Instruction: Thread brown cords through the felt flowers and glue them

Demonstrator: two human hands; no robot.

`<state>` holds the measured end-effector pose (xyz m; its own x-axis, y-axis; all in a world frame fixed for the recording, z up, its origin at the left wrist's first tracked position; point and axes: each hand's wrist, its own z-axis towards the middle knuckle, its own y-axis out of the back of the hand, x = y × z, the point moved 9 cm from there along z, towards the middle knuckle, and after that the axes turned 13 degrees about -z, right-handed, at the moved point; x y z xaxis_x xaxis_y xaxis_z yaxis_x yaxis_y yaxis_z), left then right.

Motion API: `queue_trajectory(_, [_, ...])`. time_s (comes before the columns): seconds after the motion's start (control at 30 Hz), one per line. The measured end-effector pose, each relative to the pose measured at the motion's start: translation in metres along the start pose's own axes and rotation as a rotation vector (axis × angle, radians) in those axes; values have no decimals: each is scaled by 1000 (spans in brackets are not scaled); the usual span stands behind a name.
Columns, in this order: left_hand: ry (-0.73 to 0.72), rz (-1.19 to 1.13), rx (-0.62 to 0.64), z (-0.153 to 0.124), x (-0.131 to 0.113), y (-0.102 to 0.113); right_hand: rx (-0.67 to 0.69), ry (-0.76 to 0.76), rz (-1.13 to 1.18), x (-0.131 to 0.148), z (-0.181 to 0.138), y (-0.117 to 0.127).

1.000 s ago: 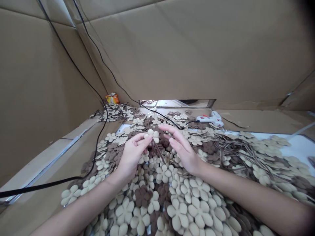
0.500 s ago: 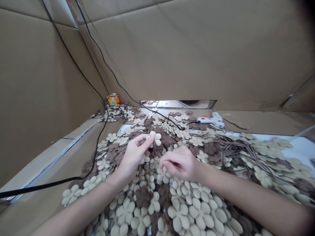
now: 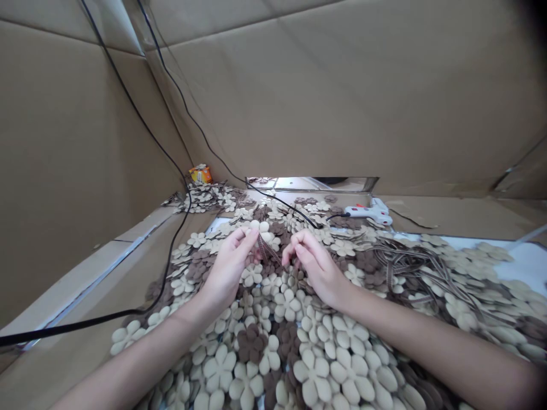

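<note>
Cardboard sheets [image 3: 342, 97] line the walls around a table heaped with cream and brown felt flowers [image 3: 220, 369]. A black cable [image 3: 85, 326] runs down the left wall and across the pile, and a white glue gun [image 3: 367, 212] lies at the far edge. A bundle of striped ribbons [image 3: 410, 267] sits to the right. The fingers [image 3: 250, 238] of the left hand [image 3: 228, 267] and the right hand [image 3: 318, 267] curl narrowly around a short brown ribbon [image 3: 265, 250] above the pile, though whether they grip it is hard to tell from this view.
</note>
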<state>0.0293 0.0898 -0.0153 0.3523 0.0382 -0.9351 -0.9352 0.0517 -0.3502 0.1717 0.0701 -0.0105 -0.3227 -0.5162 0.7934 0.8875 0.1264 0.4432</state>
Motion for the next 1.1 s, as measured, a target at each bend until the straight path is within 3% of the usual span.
queue_trajectory(0.17, [126, 0, 78, -3, 8, -10, -42, -67, -162, -8, 1, 3])
queue_trajectory(0.4, [126, 88, 97, -5, 4, -10, -34, -22, -341, 0, 2, 4])
queue_trajectory(0.7, [128, 213, 148, 0, 4, -8, -59, 81, -336, 11, 1, 5])
queue_trajectory(1.1, [7, 262, 138, 3, -11, -6, -69, 76, -284, 9, 3, 7])
